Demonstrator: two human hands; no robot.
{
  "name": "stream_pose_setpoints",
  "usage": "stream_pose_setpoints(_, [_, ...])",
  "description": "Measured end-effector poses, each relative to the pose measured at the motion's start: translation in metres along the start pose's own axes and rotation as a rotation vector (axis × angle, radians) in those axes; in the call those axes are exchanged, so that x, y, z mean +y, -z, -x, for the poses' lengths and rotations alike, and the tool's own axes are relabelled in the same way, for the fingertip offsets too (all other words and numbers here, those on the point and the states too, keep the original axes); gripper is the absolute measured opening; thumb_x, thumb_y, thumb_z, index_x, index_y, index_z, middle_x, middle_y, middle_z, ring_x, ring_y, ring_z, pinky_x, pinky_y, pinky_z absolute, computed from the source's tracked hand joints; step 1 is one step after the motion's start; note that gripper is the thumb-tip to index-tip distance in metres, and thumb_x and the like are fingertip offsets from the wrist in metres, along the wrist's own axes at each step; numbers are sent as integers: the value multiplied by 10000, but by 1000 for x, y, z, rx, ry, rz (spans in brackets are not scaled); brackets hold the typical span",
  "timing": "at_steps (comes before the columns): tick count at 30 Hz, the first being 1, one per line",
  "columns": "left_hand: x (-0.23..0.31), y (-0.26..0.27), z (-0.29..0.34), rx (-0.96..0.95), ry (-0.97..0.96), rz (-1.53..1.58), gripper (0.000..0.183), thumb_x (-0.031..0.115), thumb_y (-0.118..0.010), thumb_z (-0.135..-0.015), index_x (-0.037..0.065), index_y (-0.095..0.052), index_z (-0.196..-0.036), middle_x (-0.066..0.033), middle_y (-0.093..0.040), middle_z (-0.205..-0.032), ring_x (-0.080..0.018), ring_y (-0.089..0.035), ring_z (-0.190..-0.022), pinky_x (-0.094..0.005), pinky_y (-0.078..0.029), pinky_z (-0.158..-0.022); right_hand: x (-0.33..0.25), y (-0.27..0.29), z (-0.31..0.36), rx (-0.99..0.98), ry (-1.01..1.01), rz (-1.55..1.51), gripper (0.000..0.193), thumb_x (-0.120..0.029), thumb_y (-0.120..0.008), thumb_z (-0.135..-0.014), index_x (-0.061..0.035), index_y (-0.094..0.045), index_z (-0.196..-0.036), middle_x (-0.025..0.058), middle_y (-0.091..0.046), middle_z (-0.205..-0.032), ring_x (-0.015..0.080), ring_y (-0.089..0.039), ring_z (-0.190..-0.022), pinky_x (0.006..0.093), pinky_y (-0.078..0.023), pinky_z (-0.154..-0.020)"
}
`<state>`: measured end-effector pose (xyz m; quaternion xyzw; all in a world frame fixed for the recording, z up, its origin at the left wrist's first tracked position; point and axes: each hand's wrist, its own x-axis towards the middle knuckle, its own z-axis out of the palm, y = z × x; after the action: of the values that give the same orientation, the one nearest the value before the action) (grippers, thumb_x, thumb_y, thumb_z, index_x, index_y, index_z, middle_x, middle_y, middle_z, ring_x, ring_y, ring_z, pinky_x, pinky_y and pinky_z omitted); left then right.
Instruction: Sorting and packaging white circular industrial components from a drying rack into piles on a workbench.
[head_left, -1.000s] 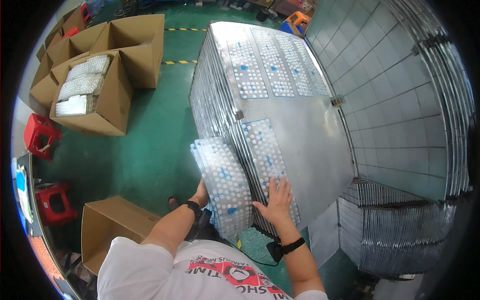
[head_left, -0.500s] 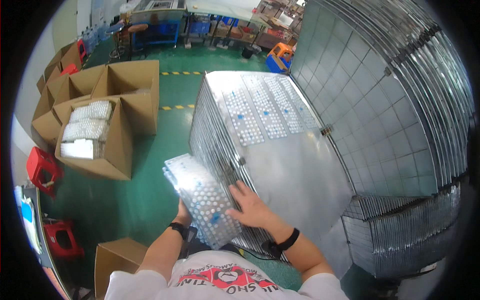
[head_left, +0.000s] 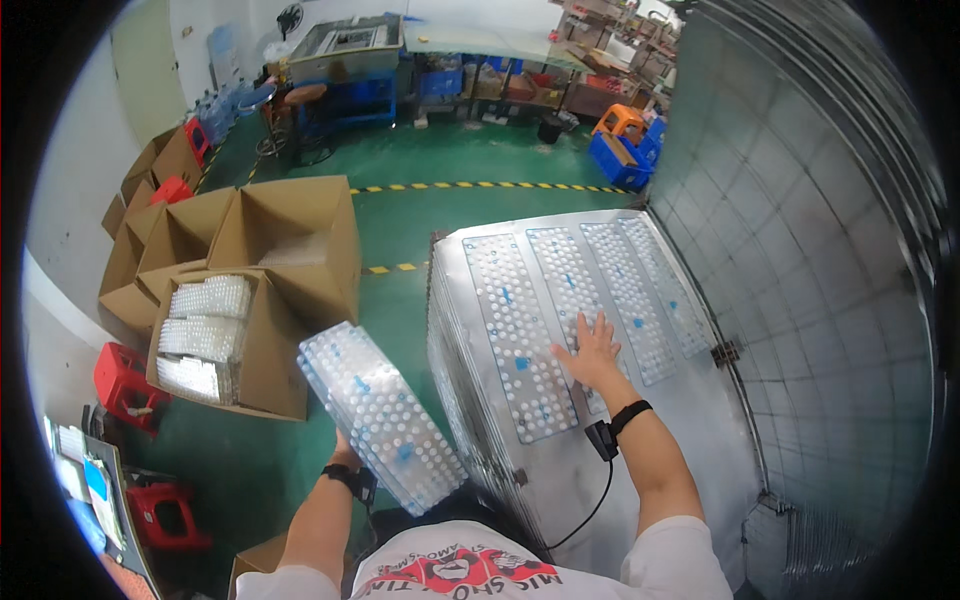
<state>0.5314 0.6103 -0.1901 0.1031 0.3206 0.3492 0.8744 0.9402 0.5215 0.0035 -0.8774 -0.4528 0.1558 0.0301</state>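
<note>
My left hand (head_left: 343,450) grips a stack of clear, blue-edged strips with rows of white round bumps (head_left: 375,410) from its left side; the stack hides most of the fingers. Fingers spread, my right hand (head_left: 592,355) is over the second strip (head_left: 562,275), which lies on a flat metal tray (head_left: 680,450). Whether the palm presses on it I cannot tell. To its left lies another strip (head_left: 510,330), and two more, a third strip (head_left: 638,335) and a fourth strip (head_left: 668,285), lie to its right. Small blue marks show on the strips.
A tiled metal panel (head_left: 780,250) stands upright along the right, hinged to the tray stack. Cardboard boxes (head_left: 300,225) sit at left, one holding white bumpy sheets (head_left: 205,325). Red stools (head_left: 125,385) stand by the left wall. Blue crates (head_left: 620,165) are at the back.
My right hand has left the stack and moved right and forward over the strips on the tray. The left hand still holds the stack, slightly farther left. The view has shifted.
</note>
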Motion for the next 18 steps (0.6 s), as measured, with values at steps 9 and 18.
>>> stream_pose_setpoints(9, [-40, -21, -117, -1, 55, -114, 682, 594, -291, -893, 78, -426, -1318, -102, -504, -1282, -258, -471, -1176, -391, -370, -1007, -19, -40, 19, 68, 55, 75, 940, -631, -522, -757, -59, -203, -1431, 296, -64, -1461, 517, 13, -1328, 686, -29, -997])
stream_pose_setpoints(18, [-24, -41, -101, -102, 383, -3, 596, 478, -234, -953, 64, -370, -1359, -115, -430, -1359, -248, -445, -1217, -376, -358, -1028, -119, -66, 88, -18, 102, 120, 905, -585, -574, -759, -80, -230, -1426, 306, -105, -1449, 555, -81, -1300, 696, -114, -980])
